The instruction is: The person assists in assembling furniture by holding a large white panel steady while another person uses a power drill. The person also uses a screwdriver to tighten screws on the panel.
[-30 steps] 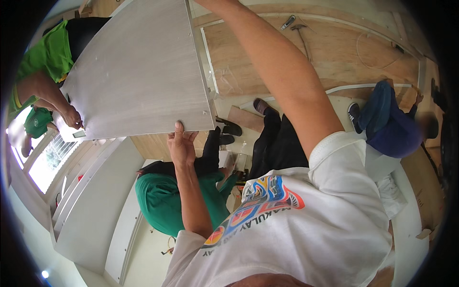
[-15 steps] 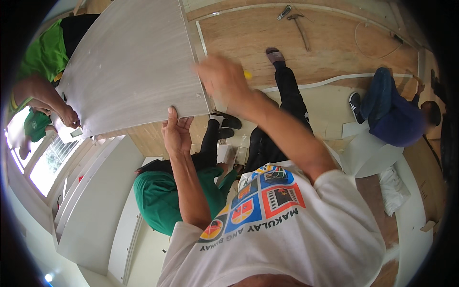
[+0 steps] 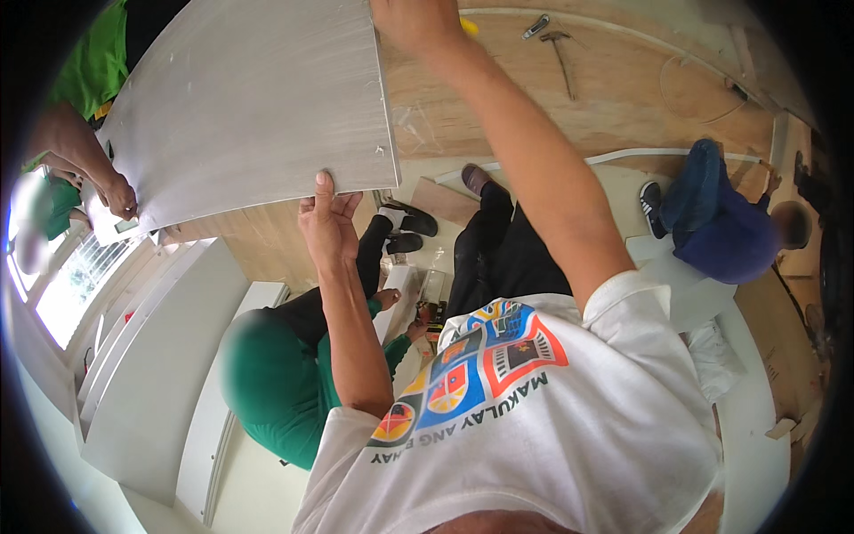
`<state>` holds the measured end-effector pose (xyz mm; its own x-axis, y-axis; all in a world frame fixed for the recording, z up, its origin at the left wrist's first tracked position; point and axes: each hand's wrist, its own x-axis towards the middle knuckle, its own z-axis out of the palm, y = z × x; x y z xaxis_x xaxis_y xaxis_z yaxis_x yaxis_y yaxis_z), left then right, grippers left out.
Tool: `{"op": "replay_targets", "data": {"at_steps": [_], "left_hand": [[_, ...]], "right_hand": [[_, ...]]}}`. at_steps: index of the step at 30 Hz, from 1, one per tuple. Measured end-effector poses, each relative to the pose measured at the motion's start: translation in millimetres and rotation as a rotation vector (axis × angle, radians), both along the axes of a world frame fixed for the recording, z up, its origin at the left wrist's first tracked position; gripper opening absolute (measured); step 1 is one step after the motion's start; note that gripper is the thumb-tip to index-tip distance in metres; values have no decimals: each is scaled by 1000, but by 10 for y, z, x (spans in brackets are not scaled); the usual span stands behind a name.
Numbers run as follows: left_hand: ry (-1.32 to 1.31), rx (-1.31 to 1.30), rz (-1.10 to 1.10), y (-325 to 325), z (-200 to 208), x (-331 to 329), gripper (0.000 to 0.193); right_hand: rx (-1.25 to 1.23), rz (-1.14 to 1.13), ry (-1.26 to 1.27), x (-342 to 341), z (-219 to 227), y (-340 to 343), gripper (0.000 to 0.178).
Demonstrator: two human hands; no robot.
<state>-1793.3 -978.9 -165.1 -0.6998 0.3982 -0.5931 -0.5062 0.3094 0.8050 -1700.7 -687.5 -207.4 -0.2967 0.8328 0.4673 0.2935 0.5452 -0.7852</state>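
A large grey-white panel (image 3: 258, 107) stretches across the upper left. My left hand (image 3: 329, 227) grips its near edge close to the right corner, thumb on the upper face and fingers beneath. My right hand (image 3: 418, 25) is closed at the panel's far right edge, partly cut off by the top of the picture. A small yellow thing (image 3: 469, 27) shows beside that fist; whether the hand holds it I cannot tell. A co-worker's hand (image 3: 116, 196) rests on the panel's left end, near a small dark fitting.
Below the panel a co-worker in green (image 3: 276, 374) crouches close to my left arm. Another person in blue (image 3: 729, 231) sits at the right. A hammer (image 3: 562, 64) and a utility knife (image 3: 535, 27) lie on the plywood (image 3: 498, 98). White boards (image 3: 169, 356) stand lower left.
My right hand has moved up and away along the panel's right edge. The left hand keeps its grip, and the panel sits slightly higher in view. The crouching co-worker's hands now show.
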Motion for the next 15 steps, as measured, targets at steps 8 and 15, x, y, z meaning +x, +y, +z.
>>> {"op": "replay_targets", "data": {"at_steps": [8, 15], "left_hand": [[-3, 15, -21, -18, -42, -13, 40], [21, -33, -175, -272, 68, 175, 44]], "right_hand": [[-186, 337, 40, 954, 58, -2548, 23], [-666, 104, 206, 1296, 241, -2328, 9]]}}
